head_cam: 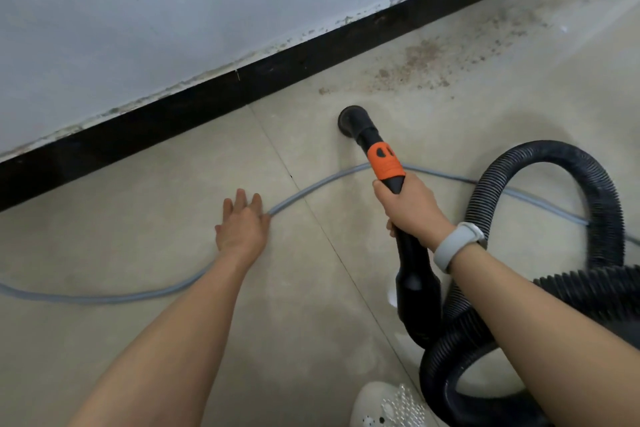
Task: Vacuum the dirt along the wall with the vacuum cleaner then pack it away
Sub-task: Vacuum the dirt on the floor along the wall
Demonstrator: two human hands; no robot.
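Dirt (426, 55) is not all gone yet, so I think my job is only partly done. Brown crumbs lie on the floor tiles (156, 340) by the black baseboard (207, 97), past the tips of my right fingers and off to the right. The floor close to my fingers looks clean. My right hand (408, 208) is wrapped tight around the black vacuum wand (384, 166), just behind its orange collar (385, 163). The round brush nozzle (349, 120) sits on the floor ahead of those fingers, just short of the crumbs. The black ribbed hose (595, 194) loops behind my right wrist, where I wear a white wristband (457, 246). My left hand (242, 222) is spread flat with straight fingers, and it holds nothing. A grey cable (311, 189) runs right beside those fingers; I cannot tell if they touch it. I see no bins or boxes here, and the vacuum's body is out of sight. Sucking up the crumbs and packing away are both left to do.
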